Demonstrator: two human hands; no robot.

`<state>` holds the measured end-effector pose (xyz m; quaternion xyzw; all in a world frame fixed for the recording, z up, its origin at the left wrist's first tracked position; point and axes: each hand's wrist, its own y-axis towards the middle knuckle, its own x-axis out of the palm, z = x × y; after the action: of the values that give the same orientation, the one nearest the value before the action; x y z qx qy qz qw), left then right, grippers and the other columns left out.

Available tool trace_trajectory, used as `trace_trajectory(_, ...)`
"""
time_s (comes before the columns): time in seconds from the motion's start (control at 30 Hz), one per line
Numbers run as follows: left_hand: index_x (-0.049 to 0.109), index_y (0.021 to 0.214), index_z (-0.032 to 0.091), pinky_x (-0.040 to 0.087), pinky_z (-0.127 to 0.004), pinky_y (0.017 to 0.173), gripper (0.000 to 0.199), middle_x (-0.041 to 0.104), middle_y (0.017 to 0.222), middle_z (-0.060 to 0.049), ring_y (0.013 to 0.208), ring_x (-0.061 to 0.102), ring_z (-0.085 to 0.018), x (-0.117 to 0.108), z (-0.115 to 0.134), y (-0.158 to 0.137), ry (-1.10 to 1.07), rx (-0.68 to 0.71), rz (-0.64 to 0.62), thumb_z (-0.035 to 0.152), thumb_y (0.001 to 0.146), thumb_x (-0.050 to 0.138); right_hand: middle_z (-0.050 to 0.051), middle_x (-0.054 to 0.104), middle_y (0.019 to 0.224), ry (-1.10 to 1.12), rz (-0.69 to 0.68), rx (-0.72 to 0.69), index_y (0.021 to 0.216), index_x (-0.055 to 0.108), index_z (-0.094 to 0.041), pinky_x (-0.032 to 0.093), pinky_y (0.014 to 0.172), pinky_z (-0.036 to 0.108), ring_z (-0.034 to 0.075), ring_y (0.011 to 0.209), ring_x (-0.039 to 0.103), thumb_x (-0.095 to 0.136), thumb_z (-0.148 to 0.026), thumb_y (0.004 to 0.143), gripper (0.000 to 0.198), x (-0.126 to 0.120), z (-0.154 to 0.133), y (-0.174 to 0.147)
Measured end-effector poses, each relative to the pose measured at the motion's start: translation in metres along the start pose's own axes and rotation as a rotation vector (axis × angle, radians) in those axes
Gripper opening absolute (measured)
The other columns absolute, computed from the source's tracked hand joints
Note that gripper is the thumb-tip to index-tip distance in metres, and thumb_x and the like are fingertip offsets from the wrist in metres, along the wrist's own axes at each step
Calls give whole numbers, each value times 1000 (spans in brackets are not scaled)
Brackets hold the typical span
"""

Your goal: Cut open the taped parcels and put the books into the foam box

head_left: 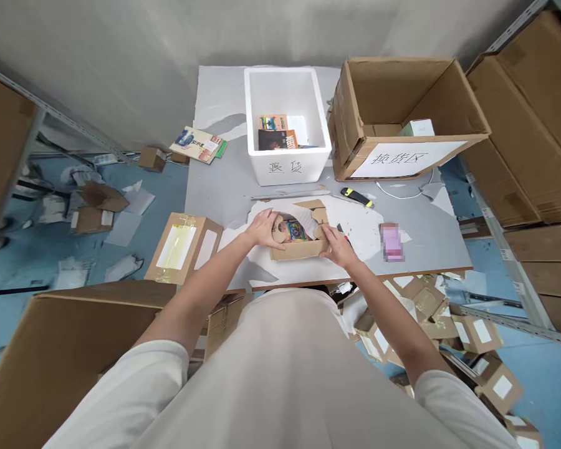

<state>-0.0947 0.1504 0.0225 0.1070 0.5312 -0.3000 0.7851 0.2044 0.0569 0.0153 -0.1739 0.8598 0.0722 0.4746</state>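
A small opened cardboard box (298, 251) rests on white paper near the table's front edge. Inside it lies a colourful printed item (295, 231), partly covered by white wrapping (303, 216). My left hand (263, 229) grips the box's left side, fingers over the rim by a rounded flap. Opposite it, my right hand (338, 247) holds the right side near the front corner. Behind the box is a black and yellow box cutter (357, 197). Something dark and red shows just beyond my right hand, too small to name.
A white foam box (287, 167) with several books and a large cardboard box (411, 133) stand at the back. A taped carton (183, 248) sits left, books (197, 144) lie at the back left, and a pink blurred object (392, 242) lies right. Cartons cover the floor.
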Motion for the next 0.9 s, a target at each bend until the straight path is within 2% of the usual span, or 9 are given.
trace_trajectory(0.17,40,132,12,29,-55,108,90,42,138,-22,130,38,-38,5,23,5,49,-207,36,58,60,68,17,40,143,3,11,3,152,13,-23,37,108,51,36,134,39,80,-16,65,110,3,1,1)
trace_trajectory(0.3,37,137,13,34,-57,105,83,34,147,-21,136,32,-39,2,35,9,-9,-315,56,43,64,63,19,39,144,-2,-1,23,152,12,-22,36,109,52,36,135,38,80,-16,65,111,3,-1,0)
trace_trajectory(0.4,19,149,21,31,-60,106,83,29,154,-15,143,25,-35,-11,24,0,-74,-289,43,31,73,50,18,37,146,9,-2,25,153,10,-23,36,109,53,35,136,36,78,-18,67,110,3,0,-3)
trace_trajectory(0.47,14,152,21,21,-64,109,87,18,158,-13,146,13,-36,-21,13,-13,0,-210,35,25,72,48,18,37,147,19,-3,24,153,10,-24,36,109,52,35,137,36,78,-19,68,109,4,1,-4)
trace_trajectory(0.53,16,152,21,9,-65,112,88,9,161,-12,147,3,-36,-30,7,-27,116,-73,12,22,71,49,18,36,147,23,-6,18,153,10,-24,36,109,52,35,137,36,77,-19,69,108,4,2,-5)
trace_trajectory(0.6,23,151,22,3,-62,114,81,12,161,-9,148,2,-33,-33,11,-34,177,34,-10,24,73,48,18,36,147,19,-11,13,153,11,-24,36,109,52,35,137,36,77,-18,69,107,4,3,-4)
trace_trajectory(0.67,28,148,20,2,-62,114,75,18,159,-10,148,5,-33,-30,25,-33,180,-13,16,34,77,48,18,36,146,12,-16,10,153,12,-23,36,109,51,35,137,35,78,-18,69,107,4,3,-3)
trace_trajectory(0.77,31,146,13,7,-69,110,87,12,159,-19,146,5,-41,-19,50,-16,170,-217,55,52,73,57,19,36,146,4,-15,10,152,13,-22,36,110,51,35,138,34,78,-18,68,107,4,3,-2)
trace_trajectory(0.9,26,146,9,15,-69,109,85,7,159,-20,146,6,-39,-18,56,-1,155,-249,-24,38,72,55,19,36,147,2,-17,15,152,12,-22,36,110,51,35,138,35,79,-20,68,108,3,2,-2)
